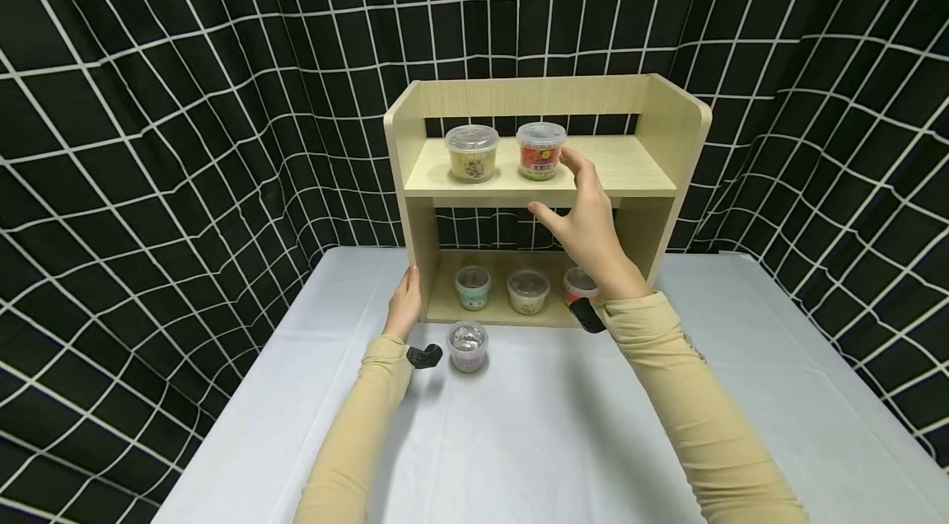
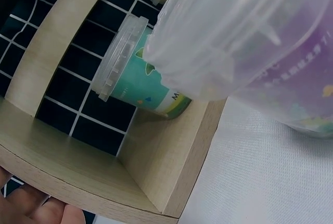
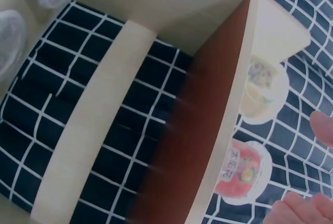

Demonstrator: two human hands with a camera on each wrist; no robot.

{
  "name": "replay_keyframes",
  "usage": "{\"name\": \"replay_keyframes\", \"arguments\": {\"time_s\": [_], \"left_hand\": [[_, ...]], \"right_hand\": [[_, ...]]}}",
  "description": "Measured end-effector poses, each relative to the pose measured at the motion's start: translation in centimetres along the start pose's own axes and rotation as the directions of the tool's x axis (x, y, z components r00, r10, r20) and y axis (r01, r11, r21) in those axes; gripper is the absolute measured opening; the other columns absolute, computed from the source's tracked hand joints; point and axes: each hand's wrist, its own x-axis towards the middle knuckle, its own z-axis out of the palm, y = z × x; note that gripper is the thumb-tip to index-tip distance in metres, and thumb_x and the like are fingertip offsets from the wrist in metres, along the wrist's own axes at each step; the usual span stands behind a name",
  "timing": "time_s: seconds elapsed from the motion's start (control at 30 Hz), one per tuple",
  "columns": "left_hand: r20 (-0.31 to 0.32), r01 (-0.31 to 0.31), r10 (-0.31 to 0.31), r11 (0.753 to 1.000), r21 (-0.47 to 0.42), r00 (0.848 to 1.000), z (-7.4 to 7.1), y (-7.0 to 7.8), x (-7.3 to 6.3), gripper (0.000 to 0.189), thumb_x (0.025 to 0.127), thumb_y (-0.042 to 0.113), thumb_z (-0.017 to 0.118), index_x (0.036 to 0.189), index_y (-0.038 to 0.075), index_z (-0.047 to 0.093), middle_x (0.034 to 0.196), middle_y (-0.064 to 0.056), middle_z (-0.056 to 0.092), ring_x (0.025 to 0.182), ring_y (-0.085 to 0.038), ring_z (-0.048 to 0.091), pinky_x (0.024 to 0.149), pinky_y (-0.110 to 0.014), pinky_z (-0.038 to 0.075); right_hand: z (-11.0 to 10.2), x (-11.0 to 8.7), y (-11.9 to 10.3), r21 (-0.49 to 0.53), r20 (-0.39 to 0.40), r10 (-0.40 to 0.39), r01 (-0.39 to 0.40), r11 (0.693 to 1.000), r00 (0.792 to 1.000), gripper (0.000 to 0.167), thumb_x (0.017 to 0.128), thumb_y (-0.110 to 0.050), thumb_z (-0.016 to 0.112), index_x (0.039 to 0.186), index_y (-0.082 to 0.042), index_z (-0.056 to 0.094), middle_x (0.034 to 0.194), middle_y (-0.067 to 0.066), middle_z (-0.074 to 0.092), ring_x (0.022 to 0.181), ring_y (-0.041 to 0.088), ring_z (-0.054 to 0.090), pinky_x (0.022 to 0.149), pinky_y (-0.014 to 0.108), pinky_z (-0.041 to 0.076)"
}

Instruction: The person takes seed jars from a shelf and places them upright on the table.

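Note:
My right hand [image 1: 589, 227] reaches up in front of the upper shelf, thumb and fingers spread apart. Its fingertips are right at the side of a lidded plastic tub with a red label [image 1: 539, 157], also visible in the right wrist view. Left of that tub stands a similar tub with a yellow label [image 1: 472, 157]. Low on the outer left side of the wooden shelf unit [image 1: 530, 95], my left hand [image 1: 404, 306] rests with its fingers against the panel. A purple tub [image 1: 467, 351] stands on the table near the left wrist, large in the left wrist view.
On the lower shelf stand a teal tub [image 1: 473, 297], a yellow tub [image 1: 528, 301] and a red tub [image 1: 578, 285], the last partly covered by my right wrist. A white cloth covers the table [image 1: 504, 442]. Black curtains with white grid lines [image 1: 356, 21] surround it.

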Motion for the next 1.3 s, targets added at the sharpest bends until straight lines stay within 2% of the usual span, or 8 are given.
{"name": "replay_keyframes", "arguments": {"time_s": [0.17, 0.4, 0.73, 1.1, 1.3], "left_hand": [[-0.004, 0.003, -0.003, 1.0, 0.005, 1.0, 0.0, -0.2, 0.2, 0.072, 0.095, 0.06, 0.019, 0.146, 0.011, 0.029, 0.147, -0.011, 0.029, 0.134, -0.033, 0.024, 0.109, -0.043, 0.018], [-0.007, -0.005, 0.005, 1.0, 0.008, 1.0, 0.0, -0.3, 0.4, 0.073, 0.094, 0.061, 0.019, 0.146, 0.011, 0.029, 0.147, -0.012, 0.029, 0.133, -0.034, 0.024, 0.109, -0.045, 0.019], [-0.007, -0.011, 0.011, 1.0, 0.023, 1.0, 0.0, -0.2, 0.3, 0.072, 0.095, 0.06, 0.019, 0.146, 0.011, 0.029, 0.146, -0.013, 0.03, 0.133, -0.035, 0.025, 0.108, -0.046, 0.02], [0.002, -0.011, 0.011, 1.0, 0.015, 1.0, -0.1, -0.5, 0.1, 0.07, 0.096, 0.058, 0.02, 0.146, 0.011, 0.028, 0.147, -0.012, 0.029, 0.133, -0.033, 0.025, 0.109, -0.044, 0.02], [0.002, -0.01, 0.01, 1.0, 0.026, 1.0, -0.1, -0.3, 0.1, 0.071, 0.096, 0.058, 0.019, 0.146, 0.009, 0.028, 0.147, -0.014, 0.029, 0.133, -0.036, 0.025, 0.108, -0.047, 0.02]], "right_hand": [[-0.1, 0.8, 0.3, -0.003, -0.002, 0.024, -0.024, 1.0, 1.0, 0.076, 0.076, -0.007, 0.077, 0.136, 0.006, 0.031, 0.136, 0.021, 0.039, 0.129, 0.027, 0.034, 0.107, 0.034, 0.026], [-0.4, 2.2, 0.5, -0.039, 0.037, 0.098, -0.097, 0.995, 0.995, 0.079, 0.079, -0.014, 0.076, 0.138, 0.004, 0.027, 0.14, 0.021, 0.033, 0.131, 0.028, 0.029, 0.108, 0.036, 0.023], [-0.7, 4.4, 1.4, -0.052, 0.003, 0.162, -0.161, 0.986, 0.987, 0.077, 0.081, -0.016, 0.074, 0.139, 0.004, 0.027, 0.141, 0.021, 0.033, 0.131, 0.027, 0.029, 0.108, 0.034, 0.022], [-0.2, 5.7, 2.1, -0.053, 0.066, 0.301, -0.297, 0.953, 0.951, 0.082, 0.084, -0.027, 0.07, 0.142, 0.004, 0.02, 0.143, 0.022, 0.028, 0.133, 0.031, 0.026, 0.109, 0.039, 0.022], [0.0, 6.3, 2.1, -0.076, 0.103, 0.372, -0.366, 0.927, 0.922, 0.086, 0.085, -0.033, 0.068, 0.144, 0.003, 0.016, 0.144, 0.023, 0.026, 0.134, 0.032, 0.023, 0.109, 0.043, 0.021]]}}
